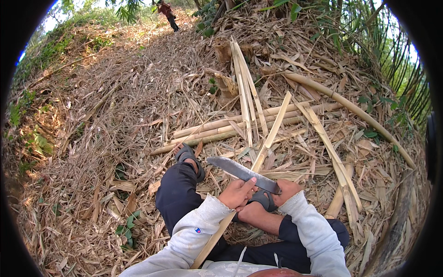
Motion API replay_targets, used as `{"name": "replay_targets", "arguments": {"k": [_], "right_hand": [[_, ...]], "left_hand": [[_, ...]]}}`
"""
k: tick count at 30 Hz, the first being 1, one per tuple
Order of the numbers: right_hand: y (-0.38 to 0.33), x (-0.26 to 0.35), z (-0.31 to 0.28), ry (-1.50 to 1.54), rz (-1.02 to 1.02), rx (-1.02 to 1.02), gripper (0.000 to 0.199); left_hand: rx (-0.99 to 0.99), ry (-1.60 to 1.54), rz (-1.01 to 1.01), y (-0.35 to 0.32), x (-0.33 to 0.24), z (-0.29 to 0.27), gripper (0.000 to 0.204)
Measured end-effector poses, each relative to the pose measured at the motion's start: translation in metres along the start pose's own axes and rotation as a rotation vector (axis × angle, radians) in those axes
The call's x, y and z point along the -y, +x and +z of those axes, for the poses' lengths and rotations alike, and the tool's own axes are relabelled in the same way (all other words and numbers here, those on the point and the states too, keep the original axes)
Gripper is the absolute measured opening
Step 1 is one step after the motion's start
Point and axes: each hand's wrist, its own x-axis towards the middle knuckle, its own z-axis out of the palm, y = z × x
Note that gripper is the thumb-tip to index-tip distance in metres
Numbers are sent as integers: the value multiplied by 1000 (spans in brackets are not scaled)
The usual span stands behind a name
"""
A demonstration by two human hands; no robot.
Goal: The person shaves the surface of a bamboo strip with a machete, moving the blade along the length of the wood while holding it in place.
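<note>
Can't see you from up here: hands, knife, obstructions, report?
Right hand gripping knife. Left hand around bamboo strip. Knife crossing strip. Sandalled foot beneath hands.

**Both hands closed and side by side, elbows bent**

The left hand (237, 193) is curled, its thumb (250, 183) pointing forward and to the right. The right hand (287, 190) makes a fist just beside it. The left forearm (196, 228) slants inward; the right forearm (314, 231) angles in opposite. The left leg (177, 198) is bent, the right shin (265, 219) folded crosswise.
</note>
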Motion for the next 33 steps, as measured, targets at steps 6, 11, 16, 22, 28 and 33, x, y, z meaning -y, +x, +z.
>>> {"name": "replay_targets", "arguments": {"k": [6, 11, 16, 22, 28, 33], "right_hand": [[-1, -2, 4, -3, 8, 22, 34], [-2, -4, 8, 5, 20, 21, 34], [-2, -1, 6, 7, 37, 52, 31], [-1, -1, 6, 10, 41, 67, 30], [-2, 1, 5, 1, 40, 56, 31], [-2, 1, 5, 10, 34, 61, 31]], "left_hand": [[-4, 10, 8, 0, 0, 0, 51], [-3, 2, 12, 1, 2, 0, 52], [-1, 8, 9, 1, 3, 0, 52], [0, 12, 18, 2, 4, 0, 52], [-18, 17, 13, 2, 4, 2, 52], [-11, 23, 18, 2, 4, 1, 51]]}}
